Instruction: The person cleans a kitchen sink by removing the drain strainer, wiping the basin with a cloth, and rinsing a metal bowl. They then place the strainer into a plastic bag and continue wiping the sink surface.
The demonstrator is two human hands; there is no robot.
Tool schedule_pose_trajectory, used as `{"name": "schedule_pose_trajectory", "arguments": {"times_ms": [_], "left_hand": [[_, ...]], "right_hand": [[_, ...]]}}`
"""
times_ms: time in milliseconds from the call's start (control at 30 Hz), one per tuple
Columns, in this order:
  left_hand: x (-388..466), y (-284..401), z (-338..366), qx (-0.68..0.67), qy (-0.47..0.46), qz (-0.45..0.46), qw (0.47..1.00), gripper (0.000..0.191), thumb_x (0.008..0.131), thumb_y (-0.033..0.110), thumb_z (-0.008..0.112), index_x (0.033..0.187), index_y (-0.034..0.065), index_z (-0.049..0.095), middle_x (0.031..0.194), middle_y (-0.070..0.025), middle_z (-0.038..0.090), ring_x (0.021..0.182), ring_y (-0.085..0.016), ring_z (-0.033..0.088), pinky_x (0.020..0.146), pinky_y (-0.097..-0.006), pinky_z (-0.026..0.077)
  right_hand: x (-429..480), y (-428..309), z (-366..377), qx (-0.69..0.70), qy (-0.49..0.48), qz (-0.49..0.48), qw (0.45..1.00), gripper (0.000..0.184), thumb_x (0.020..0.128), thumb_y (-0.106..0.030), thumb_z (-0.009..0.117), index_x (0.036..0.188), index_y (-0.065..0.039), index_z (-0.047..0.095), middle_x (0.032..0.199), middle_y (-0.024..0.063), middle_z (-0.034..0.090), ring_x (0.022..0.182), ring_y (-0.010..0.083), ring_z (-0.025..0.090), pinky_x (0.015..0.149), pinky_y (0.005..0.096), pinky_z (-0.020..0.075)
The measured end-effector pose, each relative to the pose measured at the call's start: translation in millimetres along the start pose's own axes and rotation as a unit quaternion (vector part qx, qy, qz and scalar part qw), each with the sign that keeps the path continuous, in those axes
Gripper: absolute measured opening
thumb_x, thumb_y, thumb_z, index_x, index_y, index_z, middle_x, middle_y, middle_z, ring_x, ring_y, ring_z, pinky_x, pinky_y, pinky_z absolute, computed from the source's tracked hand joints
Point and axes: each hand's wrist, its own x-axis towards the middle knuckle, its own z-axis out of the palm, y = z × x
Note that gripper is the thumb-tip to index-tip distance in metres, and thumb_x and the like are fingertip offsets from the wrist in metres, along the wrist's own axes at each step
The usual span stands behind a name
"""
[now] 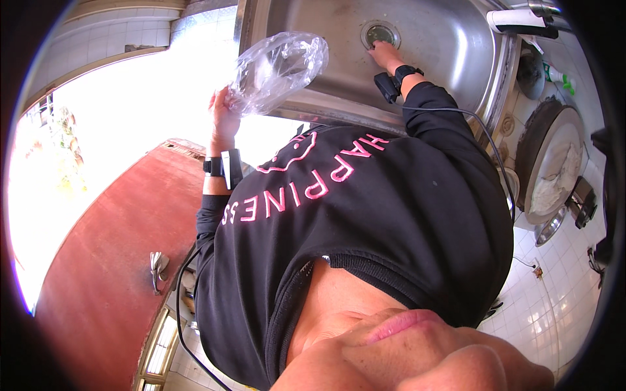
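My left hand (pixel 224 110) grips the edge of a clear plastic bag (pixel 281 68), which hangs puffed out over the near left corner of a stainless steel sink (pixel 332 73). Down in the basin, my right hand (pixel 385 54) reaches to the drain (pixel 379 35). Its fingertips touch the drain's near rim, and whether they pinch anything is hidden. Small bits of greenish and pale food waste lie in the drain and around it on the basin floor.
A red door (pixel 117 220) with a knob stands open at my left, beside bright daylight. To the right are a large round pan (pixel 557 161) with a whitish surface, a metal bowl (pixel 550 227) and a white and green bottle (pixel 557 76). Cables run along both arms.
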Motion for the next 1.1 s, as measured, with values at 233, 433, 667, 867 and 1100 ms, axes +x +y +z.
{"name": "schedule_pose_trajectory", "arguments": {"times_ms": [233,433,667,867,1100], "left_hand": [[3.2,-7.1,-16.0,0.098,-0.032,0.062,0.993,0.016,0.081,0.01,0.049,0.092,0.0004,0.054,0.071,-0.0029,0.051,0.059,-0.009,0.047,0.05,-0.0191,0.04],[2.9,-3.2,-13.9,-0.014,0.024,-0.022,0.999,0.015,0.082,0.011,0.046,0.089,0.0005,0.055,0.069,-0.0021,0.051,0.056,-0.008,0.046,0.047,-0.0194,0.039],[3.2,-0.7,-11.7,-0.017,0.026,-0.022,0.999,0.014,0.082,0.012,0.046,0.084,0.0012,0.055,0.064,-0.0004,0.049,0.051,-0.007,0.044,0.044,-0.0186,0.036],[8.6,-1.7,-15.4,0.049,0.007,0.016,0.999,0.013,0.082,0.011,0.046,0.083,0.0013,0.054,0.063,0.0005,0.047,0.049,-0.006,0.042,0.043,-0.0182,0.035],[12.2,0.3,-26.7,0.015,-0.035,-0.011,0.999,0.011,0.08,0.012,0.048,0.081,0.0033,0.055,0.073,-0.0028,0.055,0.065,-0.011,0.052,0.059,-0.0224,0.042]], "right_hand": [[1.7,6.7,5.8,0.032,0.017,0.027,0.999,0.032,0.079,-0.029,0.049,0.101,-0.006,0.05,0.106,0.0163,0.051,0.099,0.033,0.048,0.08,0.0406,0.041],[5.8,13.1,17.5,0.089,0.099,0.037,0.99,0.02,0.076,-0.02,0.052,0.09,-0.005,0.051,0.088,0.019,0.056,0.085,0.0345,0.052,0.071,0.0418,0.0411],[7.2,11.4,5.9,0.128,0.09,0.086,0.984,0.026,0.08,-0.025,0.035,0.088,-0.005,0.05,0.097,0.0187,0.054,0.089,0.0391,0.05,0.074,0.0466,0.0391],[5.1,9.5,-1.3,0.13,0.13,0.085,0.979,0.023,0.08,-0.024,0.035,0.084,-0.006,0.05,0.091,0.0201,0.055,0.085,0.0396,0.051,0.07,0.0464,0.0397],[4.2,9.9,-1.2,0.14,0.169,0.05,0.974,0.012,0.078,-0.016,0.043,0.08,-0.007,0.05,0.079,0.0197,0.056,0.077,0.0395,0.052,0.061,0.0456,0.0401]]}}
